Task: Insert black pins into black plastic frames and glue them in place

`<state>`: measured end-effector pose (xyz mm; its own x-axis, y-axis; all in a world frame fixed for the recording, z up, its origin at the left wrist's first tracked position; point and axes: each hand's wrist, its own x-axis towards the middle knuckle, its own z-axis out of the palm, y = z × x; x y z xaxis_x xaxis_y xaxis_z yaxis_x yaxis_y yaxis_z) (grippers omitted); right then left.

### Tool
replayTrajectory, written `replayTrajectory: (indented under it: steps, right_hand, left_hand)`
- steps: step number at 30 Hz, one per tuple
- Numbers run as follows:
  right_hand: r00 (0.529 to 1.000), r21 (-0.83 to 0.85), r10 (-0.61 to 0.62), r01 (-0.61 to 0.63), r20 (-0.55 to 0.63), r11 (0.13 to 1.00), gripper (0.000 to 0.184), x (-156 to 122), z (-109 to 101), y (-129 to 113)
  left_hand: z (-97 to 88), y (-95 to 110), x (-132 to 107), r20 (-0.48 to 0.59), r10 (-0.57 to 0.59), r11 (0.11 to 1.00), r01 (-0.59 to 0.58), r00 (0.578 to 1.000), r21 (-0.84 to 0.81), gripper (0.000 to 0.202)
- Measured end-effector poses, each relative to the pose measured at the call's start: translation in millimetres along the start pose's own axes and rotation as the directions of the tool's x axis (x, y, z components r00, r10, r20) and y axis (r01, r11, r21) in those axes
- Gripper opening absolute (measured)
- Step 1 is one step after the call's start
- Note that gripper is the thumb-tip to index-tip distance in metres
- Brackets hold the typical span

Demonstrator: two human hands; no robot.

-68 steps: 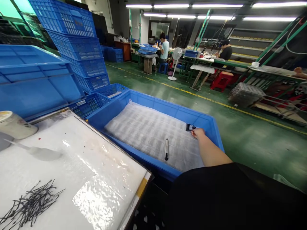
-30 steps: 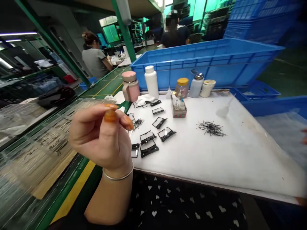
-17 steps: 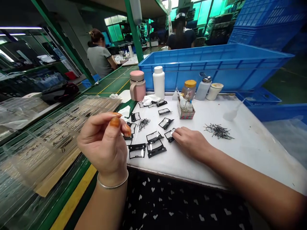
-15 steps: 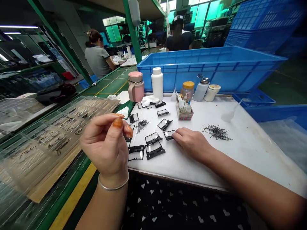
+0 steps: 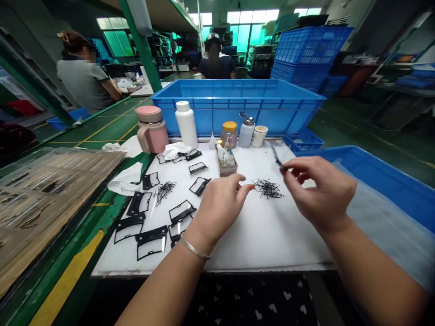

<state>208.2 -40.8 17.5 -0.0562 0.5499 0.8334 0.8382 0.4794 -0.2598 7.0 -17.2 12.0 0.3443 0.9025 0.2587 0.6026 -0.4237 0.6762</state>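
My left hand [image 5: 220, 201] is over the middle of the white work surface, thumb and forefinger apart with nothing visible between them. Just right of its fingertips lies a loose pile of thin black strips [image 5: 268, 189]. My right hand [image 5: 319, 190], raised on the right, pinches a black-framed clear panel [image 5: 277, 159], seen nearly edge-on and blurred. Several similar black-framed panels [image 5: 151, 237] lie to the left, some overlapping. Among them is a second pile of thin black strips [image 5: 165, 192]. My left forearm partly covers some panels.
A small box of bottles [image 5: 227, 170] stands behind my left hand. Farther back are a pink mug [image 5: 152, 131], a white bottle [image 5: 186, 124], a pump bottle [image 5: 246, 133] and a large blue crate [image 5: 238, 108]. Clear compartment trays [image 5: 50, 185] lie left. Two people sit beyond.
My left hand has come down and right from its raised pinch, and its fingers have parted. My right hand has lifted a panel and moved right. The view has turned right.
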Motion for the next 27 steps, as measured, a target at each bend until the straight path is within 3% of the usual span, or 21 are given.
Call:
replayTrajectory:
  steps: [3, 5, 7, 11, 18, 21, 24, 27]
  right_hand:
    - [0.941, 0.201, 0.331, -0.310, -0.077, 0.929, 0.008, 2.8, 0.1, 22.4]
    - [0.877, 0.399, 0.480, -0.443, 0.008, 0.803, 0.016, 3.4, 5.4, 34.4]
    - [0.825, 0.536, 0.549, -0.526, 0.134, 0.660, 0.024, 4.0, 12.4, 42.5]
    - [0.750, 0.619, 0.575, -0.629, 0.327, 0.470, 0.033, 7.6, 22.6, 46.9]
    - [0.683, 0.534, 0.490, -0.730, 0.542, 0.427, 0.025, 20.4, 21.3, 46.1]
    - [0.657, 0.563, 0.440, -0.753, 0.612, 0.340, 0.029, 28.5, 23.9, 45.9]
    - [0.662, 0.610, 0.437, -0.743, 0.609, 0.275, 0.032, 36.2, 31.6, 41.0]
    - [0.701, 0.662, 0.482, -0.693, 0.525, 0.285, 0.033, 39.4, 41.7, 33.3]
  left_hand:
    - [17.3, 7.0, 16.9, 0.169, 0.069, 0.925, -0.126, 0.983, 0.358, 0.018]
    - [28.0, 10.4, 27.1, 0.258, 0.075, 0.873, -0.188, 0.963, 0.450, 0.014]
    - [38.1, 12.6, 35.7, 0.301, 0.079, 0.852, -0.221, 0.950, 0.474, 0.013]
    - [55.4, 13.0, 46.0, 0.333, 0.079, 0.838, -0.244, 0.939, 0.489, 0.017]
    - [69.9, 0.2, 49.5, 0.313, 0.057, 0.857, -0.208, 0.948, 0.472, 0.020]
    - [68.6, -4.0, 47.8, 0.301, 0.057, 0.883, -0.189, 0.952, 0.429, 0.019]
    - [60.9, -7.2, 44.0, 0.269, 0.064, 0.918, -0.162, 0.961, 0.362, 0.018]
    - [47.2, -10.9, 41.5, 0.232, 0.063, 0.954, -0.127, 0.971, 0.271, 0.015]
